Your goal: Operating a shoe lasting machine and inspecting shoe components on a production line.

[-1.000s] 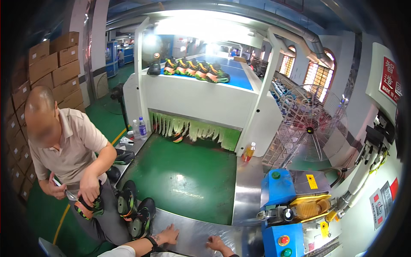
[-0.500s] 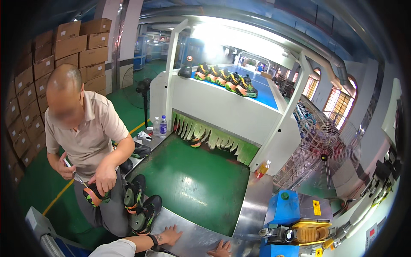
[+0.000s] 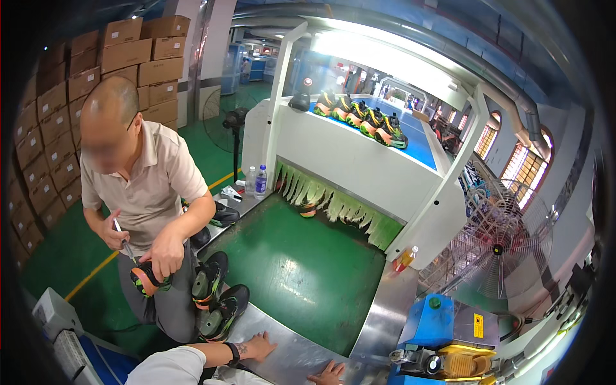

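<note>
My left hand (image 3: 260,347) lies flat with fingers spread on the metal ledge (image 3: 292,350) at the near end of a green conveyor belt (image 3: 289,256). Farther right on that ledge rests my right hand (image 3: 329,374), fingers apart, partly cut off by the lower edge. Both hands are empty. Just left of my left hand, black shoes with green and orange trim (image 3: 224,314) sit on the ledge, grey blocks in their openings. A seated co-worker (image 3: 144,173) at the left holds a similar shoe (image 3: 147,279) and a slim pen-like tool (image 3: 124,237) against it.
A shoe (image 3: 308,209) lies at the green fringe curtain (image 3: 333,202). More shoes (image 3: 366,122) line the blue upper belt (image 3: 401,131). Bottles (image 3: 260,182) stand on the left rail, an amber one (image 3: 404,259) on the right. A blue-and-yellow machine (image 3: 443,340) and caged fan (image 3: 497,250) are at right.
My view has turned slightly left, so the scene sits farther right in the picture. My hands stay on the ledge. The co-worker's shoe is tilted a little differently under the tool.
</note>
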Tool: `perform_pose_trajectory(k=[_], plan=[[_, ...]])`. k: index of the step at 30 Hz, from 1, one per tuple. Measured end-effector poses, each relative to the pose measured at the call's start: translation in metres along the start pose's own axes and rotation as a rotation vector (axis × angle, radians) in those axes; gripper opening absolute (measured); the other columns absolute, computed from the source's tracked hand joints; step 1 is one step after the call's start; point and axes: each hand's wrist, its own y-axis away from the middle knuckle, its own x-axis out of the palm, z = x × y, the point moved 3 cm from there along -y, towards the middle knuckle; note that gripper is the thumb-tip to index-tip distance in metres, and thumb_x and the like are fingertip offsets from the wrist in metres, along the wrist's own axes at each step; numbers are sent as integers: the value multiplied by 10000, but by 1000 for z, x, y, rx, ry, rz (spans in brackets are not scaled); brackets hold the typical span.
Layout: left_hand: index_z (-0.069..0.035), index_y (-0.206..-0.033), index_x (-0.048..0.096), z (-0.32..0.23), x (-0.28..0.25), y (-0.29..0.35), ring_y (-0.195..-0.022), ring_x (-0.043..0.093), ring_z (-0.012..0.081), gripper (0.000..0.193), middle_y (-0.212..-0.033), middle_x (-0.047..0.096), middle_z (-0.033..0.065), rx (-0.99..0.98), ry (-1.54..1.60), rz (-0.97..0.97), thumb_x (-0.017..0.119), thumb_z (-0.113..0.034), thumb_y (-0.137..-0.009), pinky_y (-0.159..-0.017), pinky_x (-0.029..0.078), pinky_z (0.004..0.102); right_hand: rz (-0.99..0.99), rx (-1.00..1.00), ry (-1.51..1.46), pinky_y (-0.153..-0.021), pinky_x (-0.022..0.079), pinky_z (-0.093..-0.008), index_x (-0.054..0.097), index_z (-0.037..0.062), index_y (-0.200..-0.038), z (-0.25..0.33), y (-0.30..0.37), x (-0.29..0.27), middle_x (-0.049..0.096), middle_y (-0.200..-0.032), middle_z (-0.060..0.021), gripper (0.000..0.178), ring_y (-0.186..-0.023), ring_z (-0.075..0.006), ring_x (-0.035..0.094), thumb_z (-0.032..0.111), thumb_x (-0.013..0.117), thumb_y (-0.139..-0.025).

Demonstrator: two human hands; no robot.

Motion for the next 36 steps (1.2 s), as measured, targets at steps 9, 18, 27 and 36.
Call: perform_pose_trajectory(k=[9, 18, 27, 36], plan=[[-102, -1339, 445, 1, -8, -6, -1095, 519, 435, 743, -1341, 339, 368, 25, -2, -151, 723, -231, -662, -847, 489, 481, -32, 7, -34, -1080, 64, -640, 64, -6, -1471, -21, -5, 8, 23, -1493, -340, 1263, -1368, -536, -25, 741, 643, -634], [-28, -1180, 575, 10, 11, 6, -1159, 493, 400, 545, -1404, 293, 320, 7, 223, -169, 683, -223, -683, -846, 501, 485, 57, 67, 139, -1121, 69, -551, 0, -11, -1470, -20, -23, 12, 55, -1495, -332, 1347, -1404, -455, 25, 816, 604, -595], [5, -912, 654, 20, -21, 18, -778, 650, 357, 273, -855, 663, 208, -46, 539, -214, 588, -201, -746, -670, 510, 479, 6, 104, 304, -1012, 247, -485, 258, 8, -1339, -16, -33, -3, 313, -1310, -293, 910, -1238, -423, 286, 621, 555, -735], [27, -962, 555, 9, 8, -16, -798, 625, 401, 260, -878, 647, 247, 227, 632, -357, 481, -188, -834, -691, 471, 481, -181, 55, 452, -868, 472, -402, 583, 62, -1172, -19, -21, 4, 621, -1066, -245, 387, -1023, -374, 603, 341, 527, -910]])
